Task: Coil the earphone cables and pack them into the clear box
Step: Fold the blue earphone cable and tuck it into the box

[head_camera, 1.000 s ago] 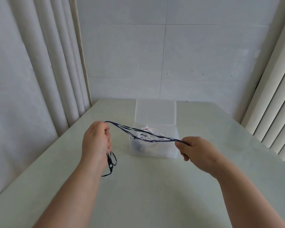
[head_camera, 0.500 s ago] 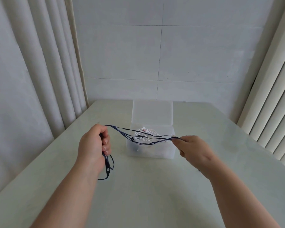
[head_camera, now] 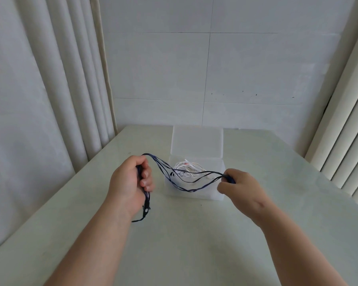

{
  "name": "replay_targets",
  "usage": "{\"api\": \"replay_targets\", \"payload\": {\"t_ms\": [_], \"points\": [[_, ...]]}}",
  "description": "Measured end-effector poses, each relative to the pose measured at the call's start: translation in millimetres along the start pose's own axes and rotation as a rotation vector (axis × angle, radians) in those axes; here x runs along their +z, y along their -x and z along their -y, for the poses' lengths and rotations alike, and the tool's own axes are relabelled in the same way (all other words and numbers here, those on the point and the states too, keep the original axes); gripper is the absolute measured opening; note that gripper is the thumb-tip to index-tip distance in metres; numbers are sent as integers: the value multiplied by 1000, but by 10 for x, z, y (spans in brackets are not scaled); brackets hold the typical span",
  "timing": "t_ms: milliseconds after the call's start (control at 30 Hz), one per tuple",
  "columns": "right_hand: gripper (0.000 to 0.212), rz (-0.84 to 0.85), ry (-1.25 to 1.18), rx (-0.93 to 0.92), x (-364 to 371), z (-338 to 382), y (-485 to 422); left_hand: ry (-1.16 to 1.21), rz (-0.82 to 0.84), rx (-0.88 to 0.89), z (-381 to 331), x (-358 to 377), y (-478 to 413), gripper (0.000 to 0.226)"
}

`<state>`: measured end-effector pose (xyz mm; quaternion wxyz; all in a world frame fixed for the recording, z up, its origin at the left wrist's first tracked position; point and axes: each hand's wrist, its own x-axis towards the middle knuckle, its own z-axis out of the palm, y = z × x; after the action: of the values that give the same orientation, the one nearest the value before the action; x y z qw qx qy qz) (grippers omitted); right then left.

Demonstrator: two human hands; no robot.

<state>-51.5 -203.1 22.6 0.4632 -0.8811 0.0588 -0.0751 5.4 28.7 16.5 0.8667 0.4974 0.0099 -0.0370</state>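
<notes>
Dark blue cable (head_camera: 186,182) clamped in both hands, ends hidden in left hand (head_camera: 128,182) and right hand (head_camera: 239,185).

Soft, even daylight, fairly bright, with a cool grey-green cast. Faint sheen on the counter (head_camera: 225,234) toward 3 o'clock. Weak, diffuse shadows under both forearms. Strong wide-angle bowing of the curtains (head_camera: 50,79) at 9 o'clock and the blinds (head_camera: 343,131) at 3 o'clock. Slight softness throughout; thin cable strands blurred.
</notes>
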Motion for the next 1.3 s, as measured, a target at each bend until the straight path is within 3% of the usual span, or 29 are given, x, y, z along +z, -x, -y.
{"api": "replay_targets", "payload": {"t_ms": [133,267,333,433,533,633,767,833,900,967,1133,1300], "points": [[25,-82,-61,2,16,-5,-20,157,108,-80,-34,23,32,24],[32,-165,-132,52,55,7,-41,212,217,-5,-46,200,106,27],[34,-145,-149,83,89,6,-43,5,240,137,-27,307,157,30],[32,-74,-186,104,127,19,-17,-537,255,427,-19,405,242,23],[33,-25,-143,87,136,13,-16,-615,243,460,-52,398,238,24],[33,38,-94,80,147,17,-6,-550,229,369,-30,362,241,26],[25,67,-351,127,97,23,-8,-249,263,186,4,430,297,15],[15,170,-510,98,70,41,13,-159,295,166,9,449,308,20],[20,337,-594,13,82,59,57,-142,302,184,11,457,316,20],[6,449,-599,-73,135,101,97,-147,286,209,9,461,317,18],[22,337,-301,-83,225,119,93,-167,234,284,-19,419,294,15],[16,396,-489,-45,150,149,119,36,200,286,-61,388,266,17]]}}
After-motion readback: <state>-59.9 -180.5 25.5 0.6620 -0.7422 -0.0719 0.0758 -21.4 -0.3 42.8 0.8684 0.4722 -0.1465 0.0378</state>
